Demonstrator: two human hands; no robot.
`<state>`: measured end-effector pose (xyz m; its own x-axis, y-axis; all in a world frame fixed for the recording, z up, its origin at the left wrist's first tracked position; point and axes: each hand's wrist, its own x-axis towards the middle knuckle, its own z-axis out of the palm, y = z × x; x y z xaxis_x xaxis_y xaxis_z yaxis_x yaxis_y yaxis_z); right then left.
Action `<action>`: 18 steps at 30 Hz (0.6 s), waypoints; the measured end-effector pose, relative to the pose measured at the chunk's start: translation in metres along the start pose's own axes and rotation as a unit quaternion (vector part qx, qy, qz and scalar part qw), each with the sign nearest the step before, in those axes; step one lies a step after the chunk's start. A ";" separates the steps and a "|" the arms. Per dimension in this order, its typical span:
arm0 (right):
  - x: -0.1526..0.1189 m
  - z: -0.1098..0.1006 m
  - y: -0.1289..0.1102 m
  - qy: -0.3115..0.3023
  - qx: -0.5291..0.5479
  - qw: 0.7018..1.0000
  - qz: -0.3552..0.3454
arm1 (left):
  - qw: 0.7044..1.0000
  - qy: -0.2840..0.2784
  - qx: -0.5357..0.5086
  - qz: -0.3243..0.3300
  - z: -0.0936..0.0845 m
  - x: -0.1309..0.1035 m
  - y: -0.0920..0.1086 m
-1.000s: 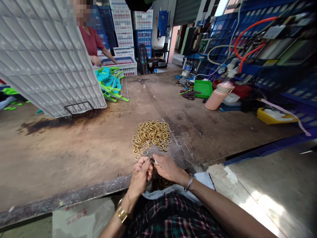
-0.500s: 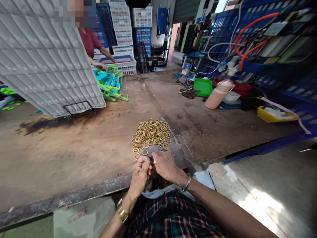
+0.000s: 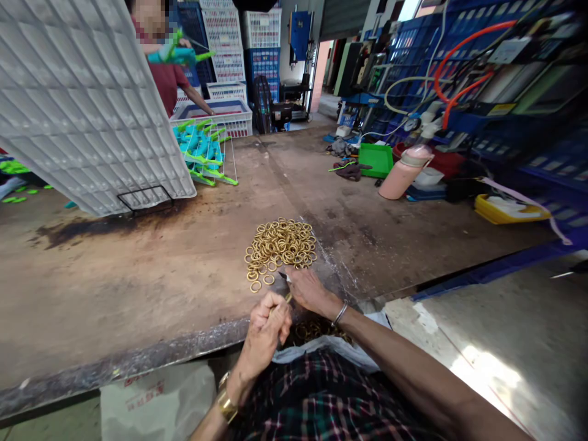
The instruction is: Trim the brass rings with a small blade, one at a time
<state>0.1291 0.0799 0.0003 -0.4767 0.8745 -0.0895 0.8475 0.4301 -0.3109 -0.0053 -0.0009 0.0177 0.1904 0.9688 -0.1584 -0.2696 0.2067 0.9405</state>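
Observation:
On the table, in front of my hands, lies a pile of brass-coloured rings (image 3: pixel 281 244), with a few loose ones at its near edge. My left hand (image 3: pixel 267 321) is closed just above the table's front edge, with part of a brass ring (image 3: pixel 288 297) showing at its fingers. My right hand (image 3: pixel 312 291) is closed on a small knife (image 3: pixel 283 276); only its dark pointed tip and a white part show, close to the pile. Below both hands, more rings (image 3: pixel 312 332) lie in pale cloth or plastic (image 3: pixel 301 353) over my lap, partly hidden.
A grey-white ribbed panel (image 3: pixel 87 104) stands at the left. Behind it a co-worker (image 3: pixel 169 82) holds up a turquoise-and-green piece (image 3: pixel 177 55), near a stack of similar pieces (image 3: pixel 202 150). On the right are a pink bottle (image 3: pixel 404 174), green tray (image 3: pixel 375 160) and yellow tray (image 3: pixel 508 209).
My hands have moved apart: the left lower, towards me, the right up towards the pile with the knife. The co-worker has lifted a turquoise-and-green piece.

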 end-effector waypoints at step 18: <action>0.024 0.008 -0.024 0.019 -0.007 1.000 0.011 | 0.980 0.031 -0.197 -0.009 -0.011 0.002 -0.004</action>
<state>0.0949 0.0888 -0.0019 -0.4481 0.8920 -0.0594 0.8615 0.4132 -0.2951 -0.0139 0.0015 0.0108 0.1431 0.9686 -0.2034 -0.6134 0.2481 0.7498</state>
